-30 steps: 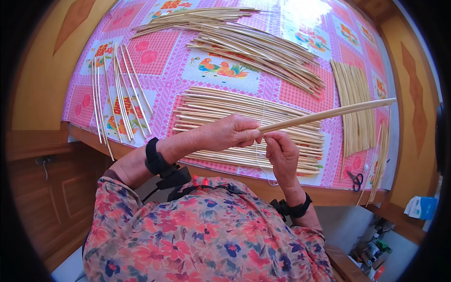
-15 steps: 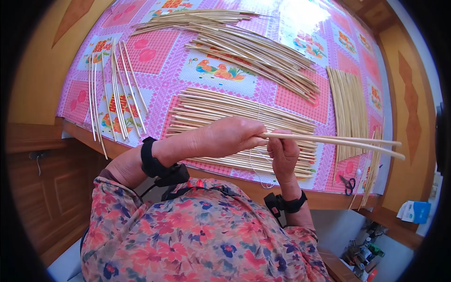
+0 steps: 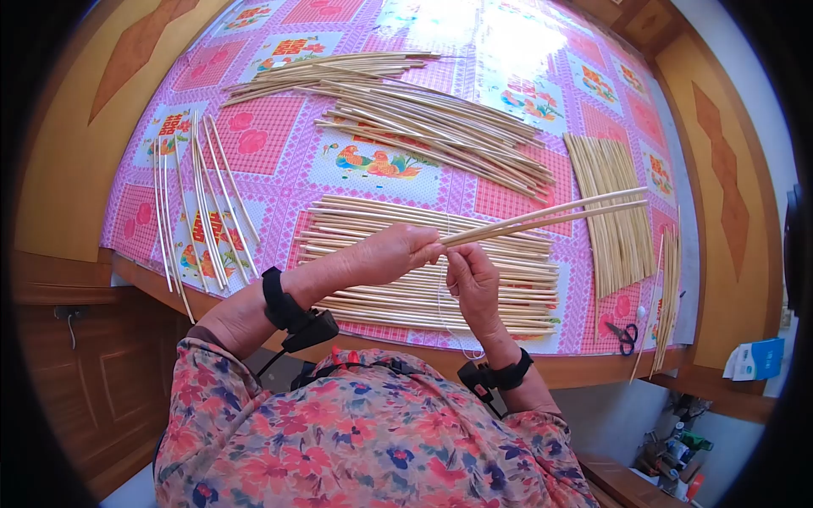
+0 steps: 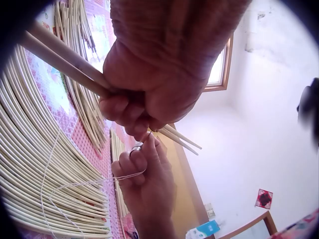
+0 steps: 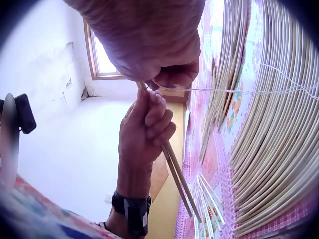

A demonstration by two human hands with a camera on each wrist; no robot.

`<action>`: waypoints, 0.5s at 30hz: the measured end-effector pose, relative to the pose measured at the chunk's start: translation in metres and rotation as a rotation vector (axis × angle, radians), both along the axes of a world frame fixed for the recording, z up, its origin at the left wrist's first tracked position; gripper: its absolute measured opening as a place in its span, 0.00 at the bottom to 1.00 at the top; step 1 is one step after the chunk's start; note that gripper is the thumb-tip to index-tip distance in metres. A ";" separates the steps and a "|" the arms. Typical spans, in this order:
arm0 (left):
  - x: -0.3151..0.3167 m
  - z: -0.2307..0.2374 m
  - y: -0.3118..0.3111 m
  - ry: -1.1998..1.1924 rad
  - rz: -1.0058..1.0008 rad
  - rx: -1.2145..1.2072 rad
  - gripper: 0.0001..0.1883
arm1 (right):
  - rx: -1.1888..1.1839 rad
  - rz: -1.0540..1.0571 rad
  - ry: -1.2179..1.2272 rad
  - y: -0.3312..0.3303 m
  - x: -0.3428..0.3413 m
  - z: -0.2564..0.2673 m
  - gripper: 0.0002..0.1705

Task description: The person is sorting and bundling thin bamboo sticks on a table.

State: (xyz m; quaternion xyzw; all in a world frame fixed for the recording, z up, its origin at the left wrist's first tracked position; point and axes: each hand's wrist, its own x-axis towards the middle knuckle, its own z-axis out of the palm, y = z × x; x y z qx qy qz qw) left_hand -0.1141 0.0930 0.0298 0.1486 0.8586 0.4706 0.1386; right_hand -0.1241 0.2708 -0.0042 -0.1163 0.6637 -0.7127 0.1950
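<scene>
In the head view my left hand (image 3: 408, 252) grips a pair of pale thin sticks (image 3: 559, 212), whose far ends spread apart up to the right. Close against it, my right hand (image 3: 476, 286) has curled fingers and pinches a white thread (image 5: 224, 91) beside the sticks. The left wrist view shows a ring (image 4: 136, 148) on a right finger and the thread crossing that hand. Beneath both hands lies a row of parallel sticks (image 3: 364, 296), with thread running across it. The exact pinch point is partly hidden by the fingers.
Loose piles of sticks (image 3: 440, 127) lie farther back on the patterned tablecloth (image 3: 271, 182). Several thin sticks (image 3: 203, 212) are spread at left. On the right are a flat bundle of sticks (image 3: 611, 220), scissors (image 3: 625, 338) and a narrow bunch (image 3: 666, 296) near the table edge.
The held sticks' far ends dipped level and parted, then rose again, still apart. Both hands have shifted left in the head view and stay close together. The head view itself has shifted.
</scene>
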 end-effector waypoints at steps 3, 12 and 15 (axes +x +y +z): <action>-0.002 0.001 0.000 -0.039 -0.024 0.017 0.14 | -0.012 0.010 0.001 -0.002 -0.002 0.000 0.05; 0.002 -0.009 0.000 -0.130 0.003 0.100 0.14 | -0.013 0.030 -0.048 -0.005 -0.002 0.004 0.08; 0.000 -0.013 0.005 -0.059 -0.013 0.111 0.14 | -0.055 -0.015 -0.139 -0.013 -0.002 0.015 0.09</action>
